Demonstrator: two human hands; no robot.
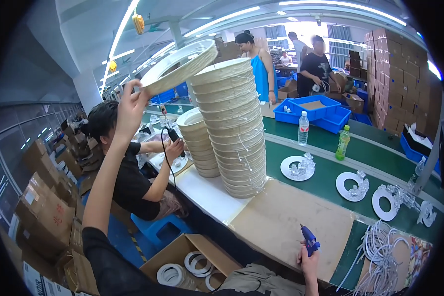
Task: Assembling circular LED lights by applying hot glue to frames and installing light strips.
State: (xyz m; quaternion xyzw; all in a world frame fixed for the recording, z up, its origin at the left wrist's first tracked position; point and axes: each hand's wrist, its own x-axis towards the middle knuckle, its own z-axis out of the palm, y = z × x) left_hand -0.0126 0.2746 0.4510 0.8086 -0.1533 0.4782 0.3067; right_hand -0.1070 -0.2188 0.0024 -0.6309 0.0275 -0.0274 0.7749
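My left hand (132, 106) is raised high at the left and closed on the near edge of a cream-sided ring (180, 74) with a white inner rim. The ring is tilted beside the top of a tall stack of similar rings (237, 133), from which thin white strings hang. Whether it touches the stack, I cannot tell. Low at the right, my right hand (308, 260) is wrapped round a blue glue gun (310, 239), its nozzle pointing up and away, over the tan board (291, 217) on the bench.
A shorter ring stack (198, 143) stands behind the tall one. White discs with clear pieces (297, 168), bottles (303, 129) and blue trays (311, 106) are on the green belt. White cables (380, 246) lie right. A carton of rings (197, 246) sits below. A co-worker (133, 163) sits left.
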